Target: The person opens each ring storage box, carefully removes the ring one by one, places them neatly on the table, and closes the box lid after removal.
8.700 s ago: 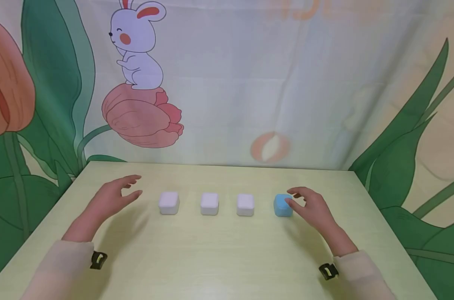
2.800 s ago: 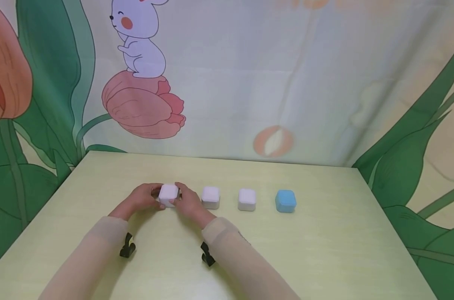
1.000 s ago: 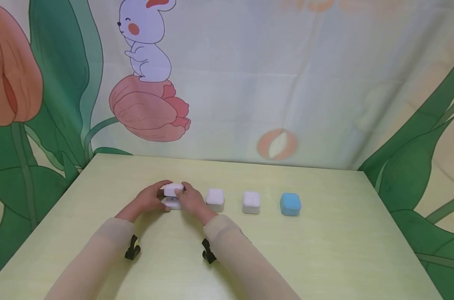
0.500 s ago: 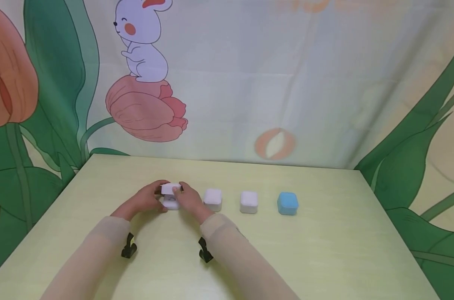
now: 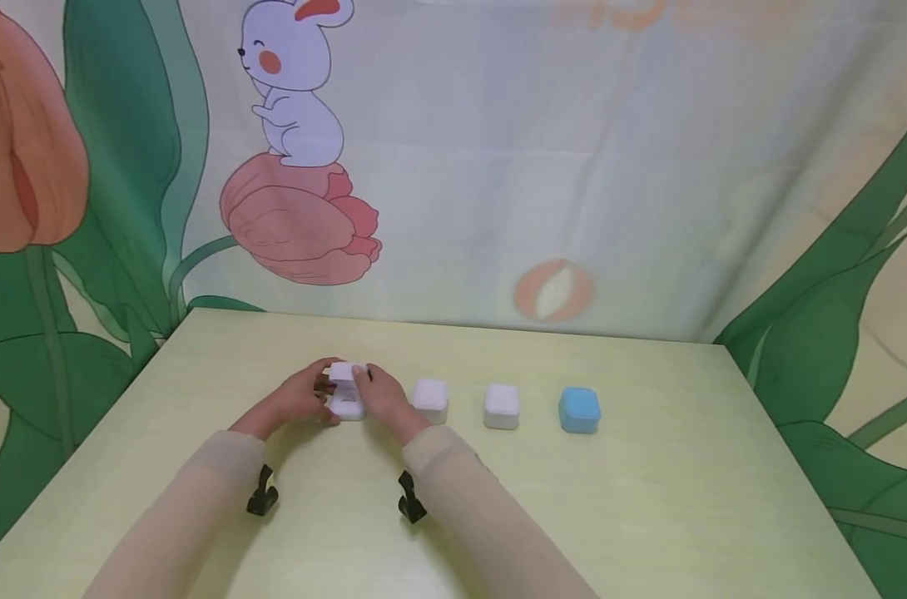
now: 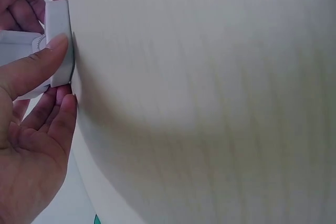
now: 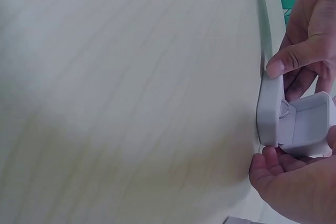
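Observation:
A white ring box stands on the table at the left end of a row, its lid (image 5: 345, 373) tilted up and back from its base (image 5: 346, 408). Inside, a thin ring (image 7: 285, 109) with a beaded-looking band shows at the cushion. My left hand (image 5: 298, 398) steadies the base from the left, thumb pressed on its front wall in the left wrist view. My right hand (image 5: 384, 401) grips the raised lid from the right, thumb at the lid's edge, other fingers beside the base in the right wrist view.
Right of the hands, two white boxes (image 5: 431, 398) (image 5: 502, 406) and a blue box (image 5: 579, 409) of like shape continue the row. Behind the pale table (image 5: 648, 499) hangs a printed cloth (image 5: 453, 166). A black clip-like piece (image 5: 262, 492) shows below the left sleeve.
Earlier the hands were apart, the right one at the blue box. Then both took hold of the shut leftmost box. Its lid has since come up and stands wider now.

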A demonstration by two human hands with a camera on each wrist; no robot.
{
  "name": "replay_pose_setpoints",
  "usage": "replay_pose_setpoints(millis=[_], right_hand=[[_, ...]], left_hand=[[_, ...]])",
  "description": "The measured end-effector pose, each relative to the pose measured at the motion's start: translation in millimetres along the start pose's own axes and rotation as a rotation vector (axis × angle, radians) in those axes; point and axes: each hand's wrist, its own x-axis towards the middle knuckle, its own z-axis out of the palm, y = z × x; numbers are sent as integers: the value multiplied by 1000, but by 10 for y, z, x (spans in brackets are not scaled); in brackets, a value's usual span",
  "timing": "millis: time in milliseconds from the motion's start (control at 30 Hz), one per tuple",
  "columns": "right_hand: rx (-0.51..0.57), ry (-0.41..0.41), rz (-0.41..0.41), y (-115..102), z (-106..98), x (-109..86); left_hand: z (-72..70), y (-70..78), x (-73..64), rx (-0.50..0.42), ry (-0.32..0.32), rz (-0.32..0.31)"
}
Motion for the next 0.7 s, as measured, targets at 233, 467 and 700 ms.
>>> replay_pose_setpoints(millis=[233,467,700], right_hand=[[-12,26,-6,-41,19,-34],[20,7,-11,-8,4,-12],[-14,31,-14,6,-14,-9]], left_hand=[[27,4,-14,26,12,-5],[18,-30,9,20,2,-17],[31,-45,6,7,11,-1]])
